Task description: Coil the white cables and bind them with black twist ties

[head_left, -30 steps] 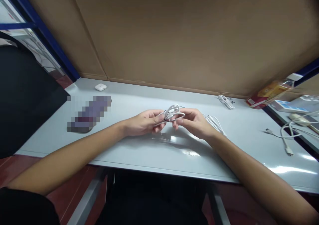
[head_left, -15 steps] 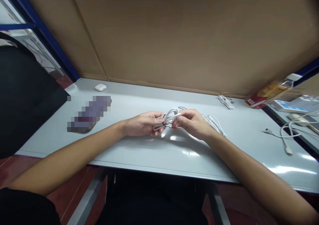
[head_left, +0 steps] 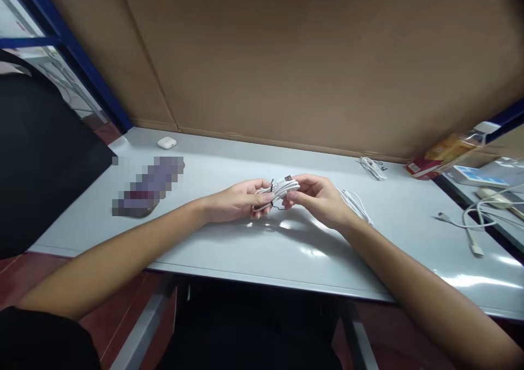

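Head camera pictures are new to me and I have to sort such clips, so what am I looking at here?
The camera sits on a person's head and looks down at their own bare arms. The left hand and right hand together hold a coiled white cable above a grey table. Behind the right hand lie loose white cables; another bundle lies farther back, and one more cable at the right. A small white case and a blurred-out patch lie at the left.
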`<act>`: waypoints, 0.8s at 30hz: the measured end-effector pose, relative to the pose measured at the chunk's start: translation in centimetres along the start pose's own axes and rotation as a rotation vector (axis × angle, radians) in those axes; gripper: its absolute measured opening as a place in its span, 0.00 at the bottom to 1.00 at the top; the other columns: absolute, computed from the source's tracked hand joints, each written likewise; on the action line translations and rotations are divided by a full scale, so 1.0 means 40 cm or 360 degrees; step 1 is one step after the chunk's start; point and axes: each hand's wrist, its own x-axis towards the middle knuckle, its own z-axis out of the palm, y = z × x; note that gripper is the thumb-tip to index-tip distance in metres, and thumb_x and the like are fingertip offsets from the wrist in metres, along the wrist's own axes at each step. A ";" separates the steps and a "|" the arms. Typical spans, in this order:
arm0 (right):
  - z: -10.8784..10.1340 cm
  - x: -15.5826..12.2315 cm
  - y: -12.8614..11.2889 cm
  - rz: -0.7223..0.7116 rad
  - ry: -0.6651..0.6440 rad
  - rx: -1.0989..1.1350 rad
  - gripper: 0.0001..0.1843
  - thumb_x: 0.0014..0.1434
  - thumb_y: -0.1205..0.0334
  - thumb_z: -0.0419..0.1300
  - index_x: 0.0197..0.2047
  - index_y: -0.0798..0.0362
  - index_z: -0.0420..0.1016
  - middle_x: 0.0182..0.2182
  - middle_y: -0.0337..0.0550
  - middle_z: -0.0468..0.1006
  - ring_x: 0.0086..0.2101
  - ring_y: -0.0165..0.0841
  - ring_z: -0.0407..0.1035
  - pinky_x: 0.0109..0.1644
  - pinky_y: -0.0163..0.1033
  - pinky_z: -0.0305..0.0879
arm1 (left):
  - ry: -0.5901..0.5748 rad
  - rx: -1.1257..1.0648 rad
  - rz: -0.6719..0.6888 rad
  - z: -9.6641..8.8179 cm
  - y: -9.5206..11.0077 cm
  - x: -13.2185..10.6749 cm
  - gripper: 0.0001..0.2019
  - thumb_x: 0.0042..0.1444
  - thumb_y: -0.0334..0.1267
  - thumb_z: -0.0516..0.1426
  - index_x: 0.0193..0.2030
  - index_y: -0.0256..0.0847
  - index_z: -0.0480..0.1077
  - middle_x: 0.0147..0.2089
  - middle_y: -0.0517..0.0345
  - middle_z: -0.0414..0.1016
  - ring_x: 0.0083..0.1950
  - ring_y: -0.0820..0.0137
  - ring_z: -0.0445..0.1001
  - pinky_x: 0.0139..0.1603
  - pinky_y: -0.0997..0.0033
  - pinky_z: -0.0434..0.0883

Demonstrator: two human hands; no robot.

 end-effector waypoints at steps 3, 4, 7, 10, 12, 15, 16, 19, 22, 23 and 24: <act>0.000 -0.002 0.000 0.0042 0.0058 -0.0057 0.13 0.59 0.53 0.72 0.42 0.52 0.82 0.33 0.43 0.84 0.34 0.36 0.79 0.43 0.44 0.77 | 0.0058 -0.0005 0.0008 0.003 -0.005 0.001 0.24 0.66 0.48 0.63 0.62 0.44 0.60 0.36 0.61 0.71 0.31 0.75 0.67 0.33 0.74 0.62; 0.000 -0.002 0.001 0.0053 0.0080 -0.0089 0.13 0.59 0.52 0.72 0.41 0.52 0.82 0.33 0.43 0.84 0.35 0.36 0.80 0.43 0.45 0.77 | 0.0102 0.0008 0.0030 0.004 -0.007 0.002 0.28 0.66 0.47 0.62 0.65 0.47 0.55 0.34 0.63 0.71 0.30 0.75 0.67 0.32 0.74 0.62; -0.002 0.001 0.008 0.0082 0.0147 -0.0158 0.16 0.58 0.49 0.72 0.40 0.53 0.82 0.32 0.44 0.84 0.34 0.37 0.79 0.43 0.45 0.77 | 0.0248 0.0130 0.0149 0.008 -0.013 0.005 0.31 0.66 0.48 0.62 0.66 0.51 0.48 0.31 0.67 0.71 0.27 0.76 0.65 0.30 0.76 0.60; -0.003 0.003 0.016 0.0104 0.0187 -0.0135 0.16 0.58 0.48 0.72 0.40 0.52 0.83 0.33 0.44 0.84 0.35 0.36 0.79 0.44 0.45 0.77 | 0.0328 0.0365 0.0271 0.013 -0.017 0.010 0.23 0.67 0.50 0.61 0.61 0.48 0.56 0.32 0.66 0.71 0.26 0.77 0.64 0.29 0.76 0.61; -0.001 0.003 0.020 0.0113 0.0213 -0.0109 0.16 0.58 0.48 0.72 0.40 0.52 0.83 0.34 0.43 0.84 0.35 0.36 0.79 0.45 0.44 0.77 | 0.0386 0.0494 0.0310 0.016 -0.019 0.013 0.19 0.67 0.51 0.59 0.58 0.46 0.61 0.34 0.63 0.72 0.26 0.78 0.64 0.28 0.76 0.61; 0.005 0.003 0.021 0.0141 0.0266 -0.0089 0.16 0.57 0.47 0.72 0.39 0.52 0.82 0.34 0.44 0.84 0.36 0.37 0.79 0.45 0.45 0.76 | 0.0528 0.0633 0.0364 0.019 -0.023 0.018 0.19 0.68 0.52 0.58 0.57 0.43 0.67 0.38 0.59 0.74 0.26 0.78 0.65 0.27 0.76 0.61; 0.007 0.003 0.020 0.0150 0.0284 -0.0082 0.16 0.57 0.47 0.72 0.38 0.52 0.82 0.34 0.44 0.84 0.36 0.37 0.79 0.46 0.45 0.76 | 0.0574 0.0694 0.0380 0.018 -0.025 0.018 0.19 0.68 0.52 0.58 0.57 0.42 0.69 0.38 0.59 0.74 0.26 0.77 0.65 0.26 0.75 0.61; 0.015 0.004 0.020 0.0171 0.0326 -0.0057 0.17 0.56 0.47 0.73 0.37 0.52 0.82 0.34 0.44 0.84 0.36 0.37 0.79 0.46 0.45 0.76 | 0.0629 0.0936 0.0421 0.014 -0.030 0.018 0.20 0.70 0.53 0.55 0.57 0.41 0.73 0.36 0.59 0.74 0.27 0.75 0.66 0.28 0.74 0.63; 0.022 0.003 0.022 0.0184 0.0361 -0.0029 0.17 0.54 0.47 0.74 0.36 0.52 0.82 0.32 0.44 0.84 0.35 0.37 0.79 0.45 0.46 0.76 | 0.0588 0.1218 0.0464 0.011 -0.029 0.014 0.20 0.70 0.52 0.54 0.58 0.41 0.74 0.38 0.57 0.77 0.31 0.71 0.70 0.33 0.72 0.66; 0.024 0.002 0.023 0.0182 0.0369 -0.0029 0.17 0.54 0.47 0.74 0.35 0.52 0.82 0.32 0.44 0.83 0.35 0.37 0.78 0.45 0.46 0.75 | 0.0567 0.1303 0.0481 0.011 -0.027 0.013 0.19 0.71 0.51 0.54 0.58 0.42 0.74 0.40 0.56 0.77 0.33 0.71 0.71 0.35 0.72 0.67; 0.026 0.001 0.023 0.0178 0.0375 -0.0038 0.16 0.54 0.47 0.74 0.35 0.52 0.83 0.31 0.44 0.83 0.35 0.37 0.78 0.44 0.46 0.75 | 0.0545 0.1374 0.0497 0.011 -0.025 0.013 0.19 0.71 0.51 0.53 0.56 0.42 0.75 0.42 0.55 0.77 0.34 0.70 0.72 0.37 0.71 0.68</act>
